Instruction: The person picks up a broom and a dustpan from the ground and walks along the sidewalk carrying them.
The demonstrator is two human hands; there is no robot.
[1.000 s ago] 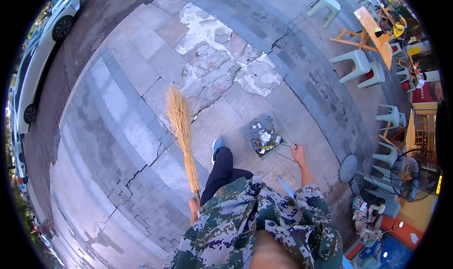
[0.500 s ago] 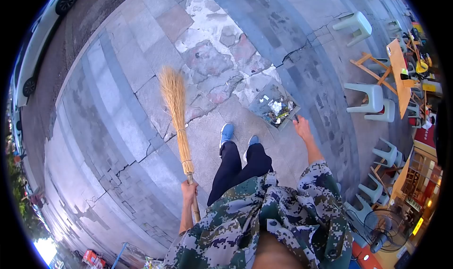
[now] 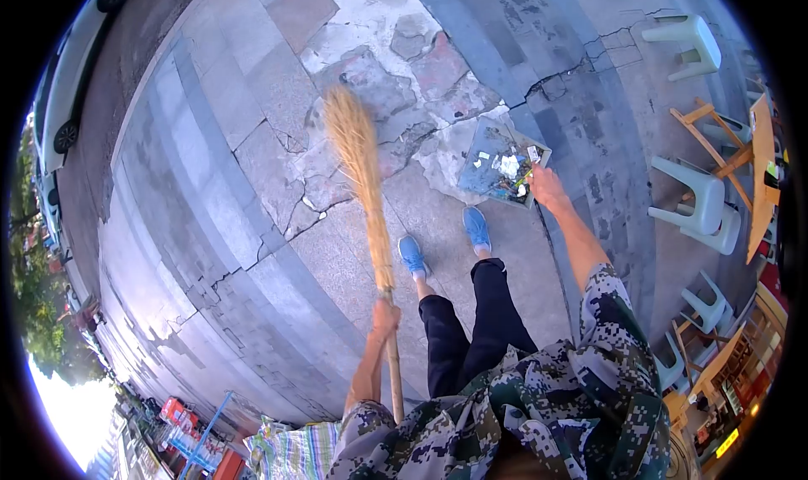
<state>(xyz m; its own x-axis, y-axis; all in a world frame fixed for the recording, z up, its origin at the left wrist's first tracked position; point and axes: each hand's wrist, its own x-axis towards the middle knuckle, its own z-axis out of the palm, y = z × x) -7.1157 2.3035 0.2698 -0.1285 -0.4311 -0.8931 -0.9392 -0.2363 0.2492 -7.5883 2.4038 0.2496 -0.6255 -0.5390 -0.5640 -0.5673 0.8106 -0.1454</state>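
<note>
- Clearly gripping a broom (image 3: 358,156) by its handle (image 3: 395,375) with the left hand (image 3: 385,318)
- Holding a dustpan (image 3: 484,139) of litter (image 3: 508,166) with the right hand (image 3: 549,189)
- Standing on paving (image 3: 341,257) in blue shoes (image 3: 411,254)

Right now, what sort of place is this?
Probably a street-side spot outside an eatery or shops: cracked paving underfoot, a white car along one side, plastic stools by a wooden table on the other.
</note>
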